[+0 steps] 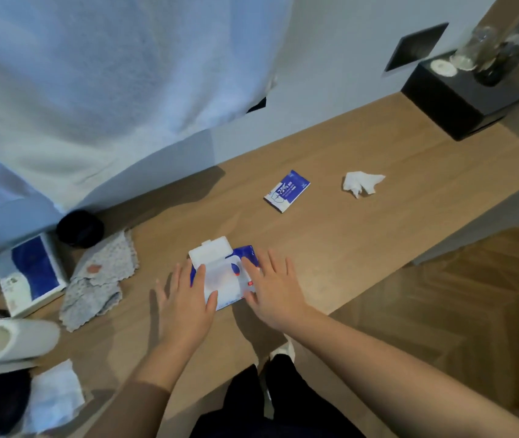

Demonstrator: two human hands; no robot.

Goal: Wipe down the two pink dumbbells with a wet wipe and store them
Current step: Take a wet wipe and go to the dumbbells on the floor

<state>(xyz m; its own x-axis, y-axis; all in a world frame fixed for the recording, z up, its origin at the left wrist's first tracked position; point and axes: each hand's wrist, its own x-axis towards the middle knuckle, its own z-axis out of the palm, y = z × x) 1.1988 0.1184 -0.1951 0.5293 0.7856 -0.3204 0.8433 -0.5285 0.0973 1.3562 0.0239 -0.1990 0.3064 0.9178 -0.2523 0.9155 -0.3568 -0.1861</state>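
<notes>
A blue and white wet wipe pack [225, 279] lies on the wooden shelf top [362, 235], its white lid flipped up toward the wall. My left hand [187, 300] rests flat with straight fingers on the pack's left side. My right hand [272, 287] lies flat on its right side, fingers spread. A small blue single-wipe sachet [287, 191] lies farther back. A crumpled white wipe [361, 183] sits to its right. No pink dumbbell is in view.
A patterned grey cloth [98, 279], a blue and white box [28, 275], a black jar [80, 228], a white roll [8, 344] and a white tissue [54, 395] crowd the left. A black box with bottles [460, 90] stands back right. A white towel [109, 74] hangs above.
</notes>
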